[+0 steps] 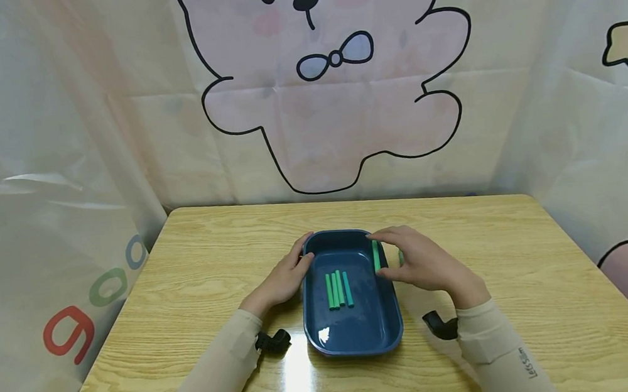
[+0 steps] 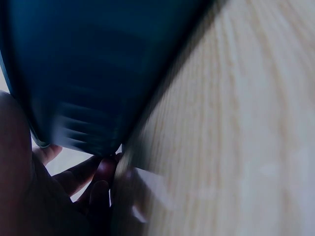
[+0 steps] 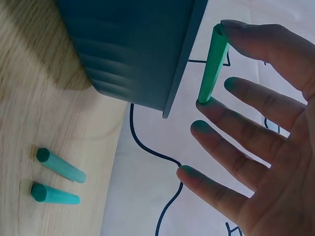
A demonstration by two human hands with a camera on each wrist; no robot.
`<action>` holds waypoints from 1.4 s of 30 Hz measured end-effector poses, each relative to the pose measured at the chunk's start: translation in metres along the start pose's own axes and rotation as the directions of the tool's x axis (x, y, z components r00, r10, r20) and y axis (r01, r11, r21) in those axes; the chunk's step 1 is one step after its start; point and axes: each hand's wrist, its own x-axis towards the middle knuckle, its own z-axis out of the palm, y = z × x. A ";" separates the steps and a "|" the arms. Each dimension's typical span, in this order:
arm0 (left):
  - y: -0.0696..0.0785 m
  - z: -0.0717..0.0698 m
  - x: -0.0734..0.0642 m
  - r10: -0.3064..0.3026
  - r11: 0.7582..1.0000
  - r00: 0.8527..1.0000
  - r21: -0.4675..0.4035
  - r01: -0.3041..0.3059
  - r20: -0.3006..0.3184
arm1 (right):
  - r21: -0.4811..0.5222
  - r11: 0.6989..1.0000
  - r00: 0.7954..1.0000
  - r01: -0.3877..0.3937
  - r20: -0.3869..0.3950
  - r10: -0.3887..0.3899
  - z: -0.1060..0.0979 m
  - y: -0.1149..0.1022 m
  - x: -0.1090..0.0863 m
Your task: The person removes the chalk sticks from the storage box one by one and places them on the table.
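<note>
A deep blue rectangular dish (image 1: 356, 337) is in the middle of the head view, with several green chalk sticks (image 1: 335, 292) side by side inside it. At its far left corner my left hand (image 1: 282, 279) grips the dish, thumb at the rim and fingers around the outside. My right hand (image 1: 431, 262) pinches one green chalk stick (image 3: 213, 69) by its two ends, between thumb and a fingertip, over the dish's right rim. Green dust marks the right fingertips (image 3: 201, 126). Two more chalk sticks (image 3: 61, 165) lie on the table, mostly hidden behind the right hand in the head view.
The wooden table (image 1: 211, 250) reaches back to a printed curtain (image 1: 319, 132) with a cartoon bear. Black wrist-camera mounts (image 1: 273, 342) stick out beside both sleeves. The left wrist view is dark and blurred.
</note>
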 end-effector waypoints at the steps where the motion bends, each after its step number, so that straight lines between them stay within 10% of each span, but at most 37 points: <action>1: 0.000 0.000 0.000 0.000 1.000 1.000 0.002 0.000 0.000 | 0.002 1.000 1.000 0.001 -0.003 -0.001 -0.001 0.001 0.000; 42: -0.001 0.000 0.001 -0.021 1.000 1.000 0.012 0.021 -0.004 | 0.070 0.994 0.997 -0.082 -0.005 0.083 -0.011 0.031 -0.008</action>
